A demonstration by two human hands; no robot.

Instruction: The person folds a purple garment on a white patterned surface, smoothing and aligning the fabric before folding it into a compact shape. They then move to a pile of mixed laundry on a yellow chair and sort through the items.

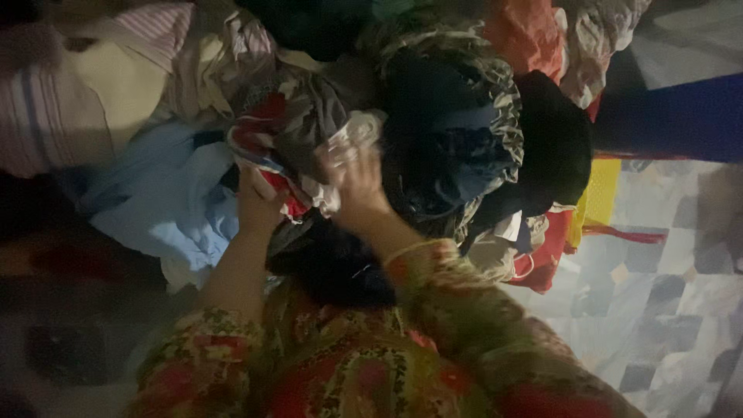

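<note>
Both hands are in a heap of clothes [433, 116]. The left hand [257, 203] is closed on a red patterned cloth [267, 143] at the heap's near edge. The right hand [357, 184] has its fingers clamped on a pale crumpled cloth [352, 135] just beside it. Judged progress: early, the heap being unsorted and nothing lying folded. The frame is dim and blurred, and the fingertips are buried in fabric.

Dim, grainy view; motion blur throughout, corners dark, brightest at right, no glare
</note>
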